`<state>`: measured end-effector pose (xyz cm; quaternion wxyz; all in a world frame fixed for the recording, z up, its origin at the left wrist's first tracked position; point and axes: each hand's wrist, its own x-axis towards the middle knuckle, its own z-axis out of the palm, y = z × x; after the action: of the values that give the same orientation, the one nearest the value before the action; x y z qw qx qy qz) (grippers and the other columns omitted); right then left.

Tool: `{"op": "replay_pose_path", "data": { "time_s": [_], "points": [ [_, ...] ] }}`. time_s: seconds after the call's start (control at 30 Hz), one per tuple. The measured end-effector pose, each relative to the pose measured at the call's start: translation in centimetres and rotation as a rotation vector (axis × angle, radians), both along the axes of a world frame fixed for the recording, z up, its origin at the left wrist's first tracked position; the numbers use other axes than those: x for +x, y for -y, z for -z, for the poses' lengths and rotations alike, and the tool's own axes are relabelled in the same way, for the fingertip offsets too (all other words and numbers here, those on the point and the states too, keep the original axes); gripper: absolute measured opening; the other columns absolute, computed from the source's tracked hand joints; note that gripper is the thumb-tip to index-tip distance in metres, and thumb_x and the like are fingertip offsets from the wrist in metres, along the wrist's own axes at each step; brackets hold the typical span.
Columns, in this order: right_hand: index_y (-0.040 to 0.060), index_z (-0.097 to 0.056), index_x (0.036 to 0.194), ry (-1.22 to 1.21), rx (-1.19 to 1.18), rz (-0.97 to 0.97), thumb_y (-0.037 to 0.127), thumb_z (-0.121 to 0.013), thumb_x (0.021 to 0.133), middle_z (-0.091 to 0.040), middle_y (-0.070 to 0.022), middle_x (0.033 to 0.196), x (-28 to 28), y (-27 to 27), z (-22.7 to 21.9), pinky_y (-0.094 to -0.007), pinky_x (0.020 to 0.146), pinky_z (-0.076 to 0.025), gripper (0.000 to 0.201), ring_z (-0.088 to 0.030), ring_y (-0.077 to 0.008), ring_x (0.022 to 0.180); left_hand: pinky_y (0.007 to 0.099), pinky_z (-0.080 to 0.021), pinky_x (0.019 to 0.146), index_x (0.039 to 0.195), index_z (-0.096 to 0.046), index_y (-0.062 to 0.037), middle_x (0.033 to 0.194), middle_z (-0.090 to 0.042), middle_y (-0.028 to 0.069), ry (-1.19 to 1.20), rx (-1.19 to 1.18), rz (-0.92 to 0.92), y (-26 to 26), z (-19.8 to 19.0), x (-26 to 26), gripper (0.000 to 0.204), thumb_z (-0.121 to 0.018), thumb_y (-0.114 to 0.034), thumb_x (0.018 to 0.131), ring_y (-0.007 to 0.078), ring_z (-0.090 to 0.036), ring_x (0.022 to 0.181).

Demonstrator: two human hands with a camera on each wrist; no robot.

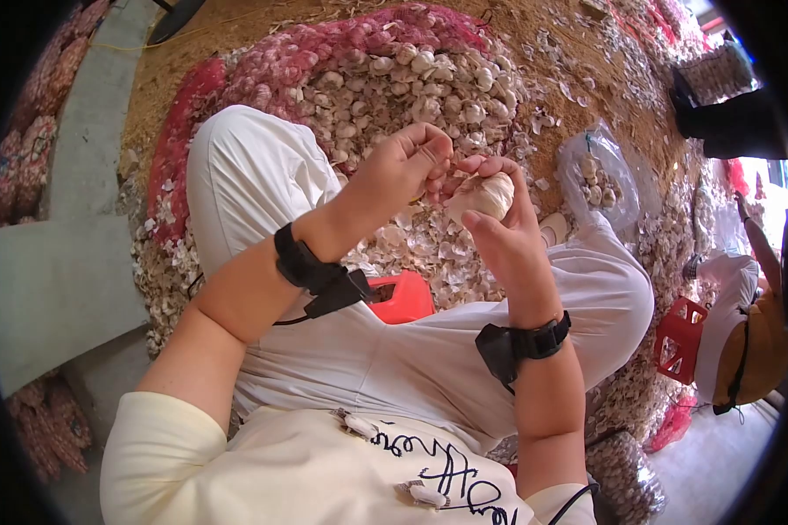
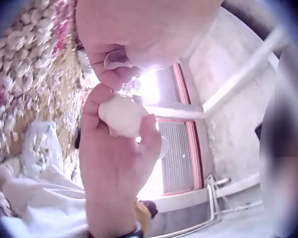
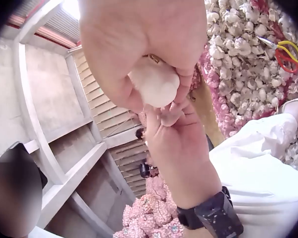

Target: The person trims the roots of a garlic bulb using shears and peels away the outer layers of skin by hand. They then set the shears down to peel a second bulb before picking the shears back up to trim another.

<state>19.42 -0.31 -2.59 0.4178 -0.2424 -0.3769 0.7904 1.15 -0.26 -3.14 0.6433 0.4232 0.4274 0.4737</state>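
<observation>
A whitish garlic bulb (image 1: 484, 196) is gripped in my right hand (image 1: 510, 241), fingers and thumb curled round its sides. Close beside it, my left hand (image 1: 403, 171) has its fingers curled, the fingertips right at the bulb's edge. A flake of papery garlic skin (image 2: 116, 58) shows among the left fingers in the left wrist view. From the right wrist view, the left thumb and fingers pinch a pale bit of skin (image 3: 171, 118) just under the bulb. The right palm hides part of the bulb there.
Ahead lies a heap of garlic bulbs (image 1: 394, 83) with pink netting (image 1: 271, 66). Scissors with red and yellow handles (image 3: 288, 55) rest on it. Loose skins (image 1: 411, 245) and a red plastic object (image 1: 403, 297) lie between the legs. A clear bag (image 1: 600, 179) stands by the right foot.
</observation>
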Motion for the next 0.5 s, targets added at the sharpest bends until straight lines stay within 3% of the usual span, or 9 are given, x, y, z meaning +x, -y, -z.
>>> {"op": "replay_pose_path", "data": {
  "time_s": [0.1, 0.17, 0.2, 0.27, 0.37, 0.5],
  "points": [
    [0.0065, -0.040, 0.124, -0.069, -0.003, 0.004, 0.004, -0.075, 0.077, -0.049, -0.0073, 0.122, 0.2, -0.2, -0.3, -0.0296, 0.090, -0.048, 0.059, -0.058, -0.0174, 0.107, 0.0248, -0.047, 0.069, 0.093, -0.056, -0.0035, 0.078, -0.054, -0.0002, 0.014, -0.061, 0.088, -0.1, -0.5, -0.5, 0.035, -0.050, -0.038, 0.099, 0.0110, -0.057, 0.076],
    [0.0065, -0.040, 0.125, -0.082, -0.009, -0.005, 0.004, -0.075, 0.077, -0.050, -0.0073, 0.122, 0.3, -0.4, -0.4, -0.0297, 0.090, -0.049, 0.060, -0.058, -0.0175, 0.108, 0.0276, -0.047, 0.067, 0.093, -0.056, -0.0029, 0.077, -0.053, 0.0011, -0.400, 0.271, 0.069, 0.6, -1.2, -0.2, 0.037, -0.054, -0.040, 0.096, 0.0130, -0.056, 0.074],
    [0.0065, -0.040, 0.125, -0.067, -0.025, 0.018, 0.003, -0.075, 0.078, -0.050, -0.0074, 0.122, 0.4, -0.5, -0.5, -0.0295, 0.090, -0.049, 0.059, -0.058, -0.0170, 0.108, 0.0276, -0.047, 0.067, 0.093, -0.056, -0.0029, 0.077, -0.053, 0.0011, -0.398, 0.272, 0.073, 0.6, -1.5, -0.3, 0.037, -0.054, -0.040, 0.096, 0.0130, -0.056, 0.074],
    [0.0066, -0.040, 0.125, -0.050, -0.042, 0.043, 0.002, -0.074, 0.078, -0.050, -0.0075, 0.123, 0.6, -0.5, -0.5, -0.0292, 0.090, -0.049, 0.058, -0.057, -0.0165, 0.108, 0.0301, -0.047, 0.067, 0.092, -0.055, -0.0025, 0.076, -0.053, 0.0034, -0.744, 0.525, 0.091, 0.8, -2.1, -0.4, 0.036, -0.055, -0.039, 0.096, 0.0158, -0.056, 0.074],
    [0.0069, -0.039, 0.126, -0.043, -0.041, 0.041, 0.001, -0.074, 0.079, -0.049, -0.0071, 0.124, 0.6, -0.4, -0.5, -0.0279, 0.089, -0.049, 0.058, -0.057, -0.0153, 0.107, 0.0319, -0.047, 0.069, 0.091, -0.054, -0.0017, 0.078, -0.054, 0.0060, -0.719, 0.574, 0.193, 0.7, -1.9, -0.3, 0.034, -0.054, -0.036, 0.097, 0.0184, -0.056, 0.074],
    [0.0067, -0.038, 0.127, 0.024, -0.001, 0.055, 0.004, -0.074, 0.080, -0.048, -0.0076, 0.124, 0.4, -0.3, -0.7, -0.0261, 0.088, -0.048, 0.060, -0.057, -0.0135, 0.105, 0.0298, -0.047, 0.069, 0.092, -0.053, -0.0035, 0.079, -0.054, 0.0039, -0.790, 0.690, 0.170, 0.6, -1.0, -0.5, 0.029, -0.053, -0.032, 0.098, 0.0158, -0.055, 0.073]
  ]
}}
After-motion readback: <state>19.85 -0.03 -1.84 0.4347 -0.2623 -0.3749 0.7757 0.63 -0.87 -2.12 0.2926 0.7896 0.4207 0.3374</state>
